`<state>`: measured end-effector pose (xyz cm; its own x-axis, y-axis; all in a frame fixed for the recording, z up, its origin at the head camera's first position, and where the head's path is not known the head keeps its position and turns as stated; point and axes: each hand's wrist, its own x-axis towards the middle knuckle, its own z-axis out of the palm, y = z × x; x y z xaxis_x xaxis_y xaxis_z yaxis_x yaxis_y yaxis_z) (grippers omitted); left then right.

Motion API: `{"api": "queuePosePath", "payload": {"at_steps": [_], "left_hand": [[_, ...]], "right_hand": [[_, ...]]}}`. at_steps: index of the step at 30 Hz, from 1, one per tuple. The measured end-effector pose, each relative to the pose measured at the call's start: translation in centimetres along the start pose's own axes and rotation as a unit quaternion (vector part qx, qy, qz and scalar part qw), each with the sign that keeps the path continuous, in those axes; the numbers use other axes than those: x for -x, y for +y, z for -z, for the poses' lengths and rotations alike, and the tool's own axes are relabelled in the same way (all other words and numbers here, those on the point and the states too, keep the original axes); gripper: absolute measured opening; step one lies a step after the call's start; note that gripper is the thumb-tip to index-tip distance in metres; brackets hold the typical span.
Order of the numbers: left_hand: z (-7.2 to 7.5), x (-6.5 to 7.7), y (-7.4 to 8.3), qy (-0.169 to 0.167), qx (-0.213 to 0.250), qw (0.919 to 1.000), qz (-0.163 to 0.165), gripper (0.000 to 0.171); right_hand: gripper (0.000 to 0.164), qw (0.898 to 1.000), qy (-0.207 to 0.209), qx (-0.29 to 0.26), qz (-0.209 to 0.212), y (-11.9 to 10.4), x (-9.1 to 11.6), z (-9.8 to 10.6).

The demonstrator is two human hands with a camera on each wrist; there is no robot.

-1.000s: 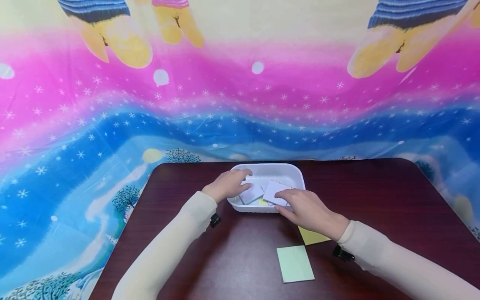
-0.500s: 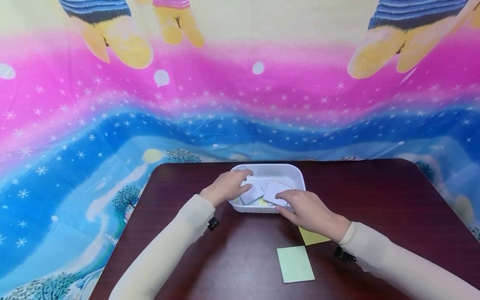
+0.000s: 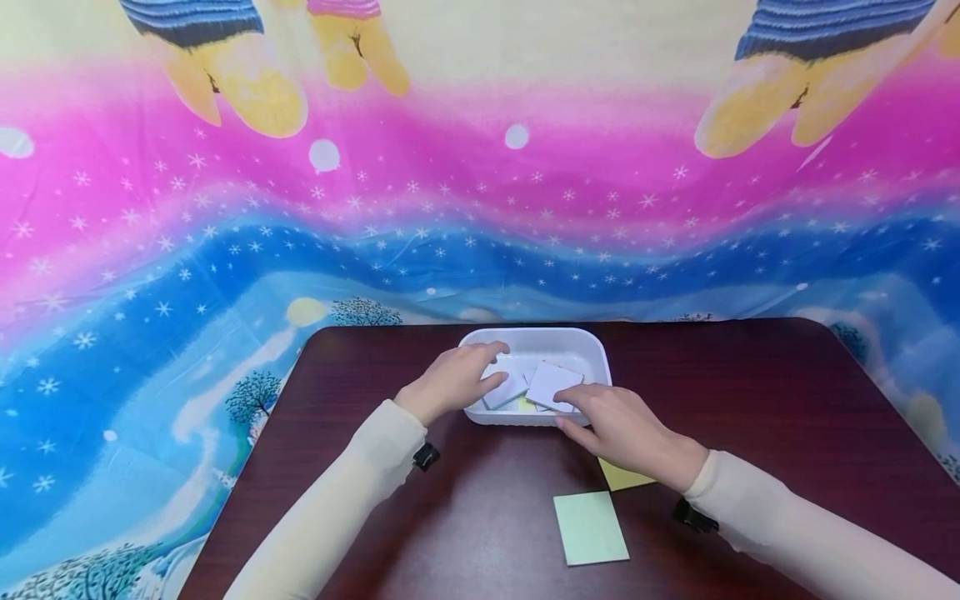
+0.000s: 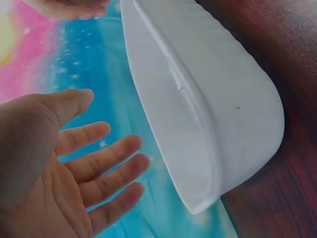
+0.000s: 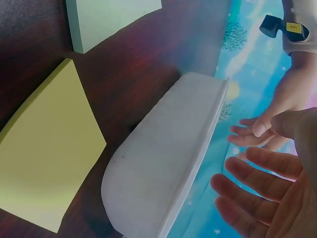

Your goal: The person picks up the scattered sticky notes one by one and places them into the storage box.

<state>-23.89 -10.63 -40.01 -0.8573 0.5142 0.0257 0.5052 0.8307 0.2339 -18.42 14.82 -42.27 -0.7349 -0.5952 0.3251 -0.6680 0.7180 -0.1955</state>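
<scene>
A white plastic tub (image 3: 543, 335) stands near the table's far edge, holding a few pale sticky-note pads (image 3: 550, 387) and a sliver of yellow. Over its left rim hovers my left hand (image 3: 452, 379), fingers spread and slightly bent; the left wrist view shows the palm (image 4: 54, 203) with nothing in it. My right hand (image 3: 626, 423) is above the front right corner, its fingertips overlapping the pad in the head view. In the right wrist view its relaxed fingers (image 5: 257, 186) hold nothing, raised above the rim of the tub.
On the dark wooden table (image 3: 750, 400), a pale green sticky-note pad (image 3: 591, 528) lies in front of the tub. A yellow pad (image 3: 624, 473) lies touching or close to its corner, partly under my right hand in view. A patterned cloth (image 3: 450, 192) hangs behind the table.
Both hands stay over the tub. My right hand has drawn slightly back and to the right, uncovering more of the top pad; my left wrist has shifted slightly left.
</scene>
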Motion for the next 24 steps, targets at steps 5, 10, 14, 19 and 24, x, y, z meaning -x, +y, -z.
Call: {"api": "queuePosePath", "payload": {"at_steps": [5,10,14,19,24], "left_hand": [[0.1,0.4,0.5,0.002,-0.002,0.9999,-0.011,0.049],[0.2,0.8,1.1,0.009,-0.001,0.9996,-0.028,0.049],[0.2,1.1,1.4,0.017,0.001,0.9993,-0.033,0.049],[-0.1,1.6,1.5,0.014,0.006,0.9995,-0.029,0.050],[-0.4,2.1,1.6,0.015,0.015,0.9994,-0.027,0.050]], "right_hand": [[0.033,1.000,0.003,0.000,-0.003,-0.2,0.2,0.2],[0.036,1.000,-0.002,0.004,-0.004,-0.4,0.5,0.4],[0.045,1.000,-0.003,0.005,-0.003,-0.5,0.8,0.5],[0.047,1.000,0.004,0.007,0.001,-0.4,0.9,0.6],[0.038,1.000,0.006,0.008,0.001,-0.4,0.9,0.5]]}}
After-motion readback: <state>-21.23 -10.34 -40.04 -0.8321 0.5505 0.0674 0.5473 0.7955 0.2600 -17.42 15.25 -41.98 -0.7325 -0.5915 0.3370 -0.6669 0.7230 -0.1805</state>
